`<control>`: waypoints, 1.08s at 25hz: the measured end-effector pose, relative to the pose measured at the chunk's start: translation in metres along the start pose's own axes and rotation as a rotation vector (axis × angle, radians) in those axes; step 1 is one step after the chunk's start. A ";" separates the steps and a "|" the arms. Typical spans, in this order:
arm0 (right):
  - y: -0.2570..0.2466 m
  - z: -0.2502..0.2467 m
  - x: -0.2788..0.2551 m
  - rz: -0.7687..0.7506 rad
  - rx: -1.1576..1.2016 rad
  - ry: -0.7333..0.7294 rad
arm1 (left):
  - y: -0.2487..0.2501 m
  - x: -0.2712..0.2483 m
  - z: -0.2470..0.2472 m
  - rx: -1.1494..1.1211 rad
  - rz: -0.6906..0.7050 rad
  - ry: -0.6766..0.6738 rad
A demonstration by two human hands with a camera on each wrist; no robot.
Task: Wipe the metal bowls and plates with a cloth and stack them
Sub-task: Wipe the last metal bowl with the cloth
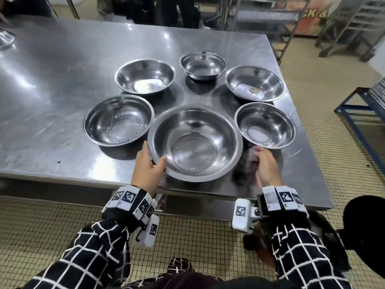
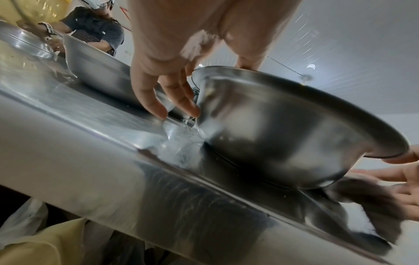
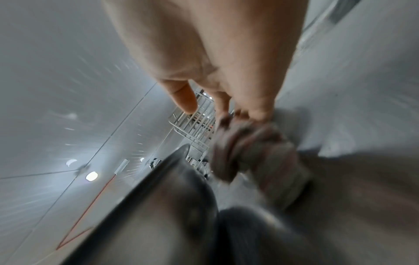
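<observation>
The large bowl [image 1: 194, 142] sits at the table's [image 1: 62, 80] near edge between both hands, left hand [image 1: 149, 163] gripping its near-left rim, right hand [image 1: 267, 165] clutching the cloth [image 1: 248, 163] just beside its right wall.

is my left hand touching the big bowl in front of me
Touching. The head view shows the left hand gripping the large bowl, thumb hooked over its near-left rim.
</observation>
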State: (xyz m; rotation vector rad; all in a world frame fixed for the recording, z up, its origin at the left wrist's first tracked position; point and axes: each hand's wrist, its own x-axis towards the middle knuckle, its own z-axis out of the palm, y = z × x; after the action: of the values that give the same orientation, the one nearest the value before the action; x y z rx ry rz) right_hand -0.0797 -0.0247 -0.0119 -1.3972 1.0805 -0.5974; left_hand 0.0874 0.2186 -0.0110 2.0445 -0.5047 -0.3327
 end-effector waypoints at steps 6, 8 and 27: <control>0.001 0.019 -0.022 -0.266 -0.411 -0.026 | 0.002 -0.003 -0.004 0.128 -0.056 0.020; 0.000 0.025 -0.025 -0.316 -0.456 0.013 | 0.000 0.000 -0.006 0.160 -0.048 0.030; -0.137 -0.057 0.198 -0.001 -0.280 0.097 | 0.178 0.198 0.081 -0.056 -0.152 -0.383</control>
State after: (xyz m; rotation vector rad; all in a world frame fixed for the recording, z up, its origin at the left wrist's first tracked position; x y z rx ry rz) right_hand -0.0082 -0.2426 0.0795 -1.6226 1.2785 -0.5336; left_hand 0.1880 -0.0177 0.0975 1.9742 -0.5633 -0.8305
